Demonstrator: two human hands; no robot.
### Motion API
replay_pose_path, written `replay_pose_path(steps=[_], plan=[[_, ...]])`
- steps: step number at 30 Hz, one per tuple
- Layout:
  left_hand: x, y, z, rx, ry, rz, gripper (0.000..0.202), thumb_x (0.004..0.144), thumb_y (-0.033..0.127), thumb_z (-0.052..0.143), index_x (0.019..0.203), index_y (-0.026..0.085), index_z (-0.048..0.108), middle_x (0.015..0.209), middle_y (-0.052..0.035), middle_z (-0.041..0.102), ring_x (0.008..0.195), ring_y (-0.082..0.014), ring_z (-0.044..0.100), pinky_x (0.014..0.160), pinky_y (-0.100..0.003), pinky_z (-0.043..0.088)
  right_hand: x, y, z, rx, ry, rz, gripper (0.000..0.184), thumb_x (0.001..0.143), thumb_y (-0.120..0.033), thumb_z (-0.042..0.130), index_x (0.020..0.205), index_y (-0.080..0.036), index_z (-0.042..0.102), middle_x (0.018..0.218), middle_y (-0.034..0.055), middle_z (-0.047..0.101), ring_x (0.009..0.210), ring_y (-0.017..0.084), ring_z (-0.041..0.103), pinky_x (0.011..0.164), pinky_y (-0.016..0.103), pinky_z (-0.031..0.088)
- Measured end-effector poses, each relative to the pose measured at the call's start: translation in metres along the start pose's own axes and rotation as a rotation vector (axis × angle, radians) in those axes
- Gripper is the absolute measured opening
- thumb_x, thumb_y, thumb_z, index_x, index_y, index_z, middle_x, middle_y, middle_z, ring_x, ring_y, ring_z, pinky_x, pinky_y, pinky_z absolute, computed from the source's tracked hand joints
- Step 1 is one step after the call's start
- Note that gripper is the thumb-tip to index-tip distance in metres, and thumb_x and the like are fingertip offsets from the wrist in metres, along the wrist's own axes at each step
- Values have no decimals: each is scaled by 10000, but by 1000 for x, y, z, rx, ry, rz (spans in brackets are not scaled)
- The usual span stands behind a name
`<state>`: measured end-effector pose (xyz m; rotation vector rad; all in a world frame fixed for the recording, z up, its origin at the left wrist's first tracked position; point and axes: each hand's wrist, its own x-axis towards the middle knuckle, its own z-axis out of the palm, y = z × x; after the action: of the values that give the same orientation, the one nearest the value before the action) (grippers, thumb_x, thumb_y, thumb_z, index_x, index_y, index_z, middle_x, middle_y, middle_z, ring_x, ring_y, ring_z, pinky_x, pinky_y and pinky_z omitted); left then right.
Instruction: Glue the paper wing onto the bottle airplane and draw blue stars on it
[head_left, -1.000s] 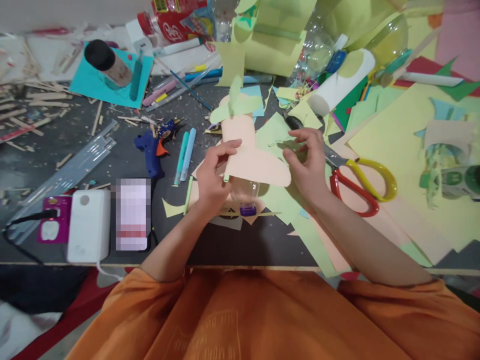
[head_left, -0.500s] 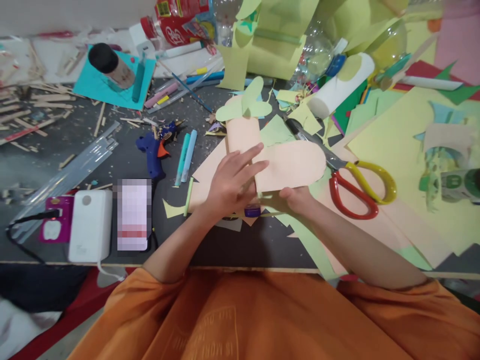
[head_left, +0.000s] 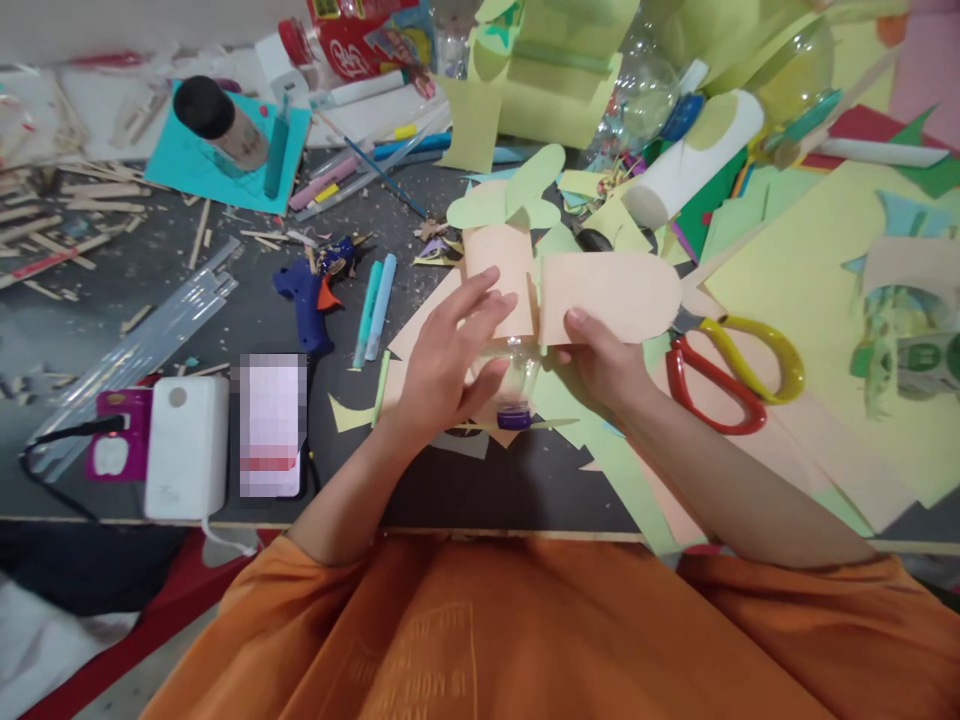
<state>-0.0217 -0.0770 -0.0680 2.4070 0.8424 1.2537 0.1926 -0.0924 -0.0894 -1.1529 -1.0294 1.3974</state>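
Observation:
Between thumb and fingers, my right hand (head_left: 596,355) pinches a pale peach paper piece (head_left: 619,290) with one rounded end. My left hand (head_left: 454,350) has its fingers apart, resting on or just over a clear plastic bottle (head_left: 517,372). The bottle lies with its purple cap (head_left: 514,416) toward me, and a peach paper wrap (head_left: 501,262) covers its body. Light green rounded paper shapes (head_left: 517,205) sit at the far end of the wrap. The straight edge of the held paper is close beside the wrap; whether they touch I cannot tell.
Scissors with red and yellow handles (head_left: 739,375) lie to the right on paper sheets. On the left are a blue glue gun (head_left: 306,290), two markers (head_left: 375,310), a phone (head_left: 271,425) and a white power bank (head_left: 186,448). A white paper tube (head_left: 694,160) stands farther back.
My right hand has moved the rounded paper right and slightly away, its thumb now on top. My left fingers have come off the paper's edge, and more of the bottle neck shows.

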Motion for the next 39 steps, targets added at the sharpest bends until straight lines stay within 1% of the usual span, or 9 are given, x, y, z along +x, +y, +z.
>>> replay_pose_path(steps=[4, 7, 12, 16, 21, 24, 29, 31, 39], plan=[[2, 1, -13, 0, 143, -115, 478, 1045, 450, 510, 1519, 405, 471, 1473, -57, 630, 1367, -261, 628, 1151, -461, 526, -1, -2, -1, -60, 16, -2, 466, 867, -708, 668, 753, -261, 605, 603, -26, 487, 543, 169, 502, 583, 373, 533], [1, -3, -48, 10, 326, -382, 449, 1000, 524, 599, 1425, 387, 552, 1395, -34, 680, 1291, -256, 672, 1116, -448, 543, -1, -5, 0, -50, 27, 0, 475, 845, -713, 690, 720, -260, 619, 580, -22, 516, 555, 172, 533, 610, 370, 544], [-26, -50, -125, 400, 212, -713, 252, 865, 541, 762, 865, 298, 697, 918, -41, 791, 1348, -388, 624, 1154, -572, 400, 0, -12, 3, -1, 24, 19, 473, 798, -719, 722, 759, -248, 698, 666, 5, 655, 474, 132, 463, 528, 357, 524], [-52, -110, -144, 366, 35, -723, 513, 708, 570, 866, 499, 300, 483, 342, -4, 343, 1195, -431, 701, 1018, -553, 466, 2, -15, 4, 29, -15, 19, 448, 836, -685, 704, 857, -238, 744, 944, 44, 786, 455, 96, 447, 501, 344, 517], [-48, -128, -141, 310, -15, -848, 491, 687, 516, 898, 509, 316, 486, 351, -1, 355, 1109, -413, 728, 981, -508, 514, 4, -14, 5, 90, 60, 53, 453, 758, -678, 772, 875, -242, 739, 931, 40, 803, 504, 122, 546, 561, 343, 582], [-30, -97, -137, 277, 123, -932, 375, 771, 520, 849, 679, 307, 555, 482, 19, 555, 1075, -375, 751, 923, -493, 544, 7, -13, 4, 85, 41, 65, 480, 766, -693, 742, 923, -240, 722, 953, 48, 803, 525, 133, 574, 599, 361, 612], [-1, -43, -103, -197, 460, -902, 506, 720, 677, 842, 836, 270, 565, 560, 105, 643, 471, -143, 625, 556, -359, 571, 11, -12, 3, 81, -16, 79, 503, 754, -725, 744, 910, -250, 687, 814, 25, 727, 577, 164, 625, 616, 372, 617], [6, -28, -83, -317, 461, -883, 561, 582, 667, 924, 787, 250, 609, 578, 91, 636, 484, -108, 609, 511, -296, 561, 13, -13, 3, 126, 2, 90, 526, 681, -736, 808, 846, -254, 676, 733, 0, 680, 559, 160, 618, 569, 350, 591], [12, 10, -38, -563, 385, -979, 517, 648, 648, 884, 769, 182, 695, 729, -31, 744, 418, -51, 473, 428, -229, 497, 16, -22, 2, 271, -179, 225, 622, 679, -706, 868, 595, -232, 474, 509, -96, 368, 416, 53, 297, 418, 237, 329]])
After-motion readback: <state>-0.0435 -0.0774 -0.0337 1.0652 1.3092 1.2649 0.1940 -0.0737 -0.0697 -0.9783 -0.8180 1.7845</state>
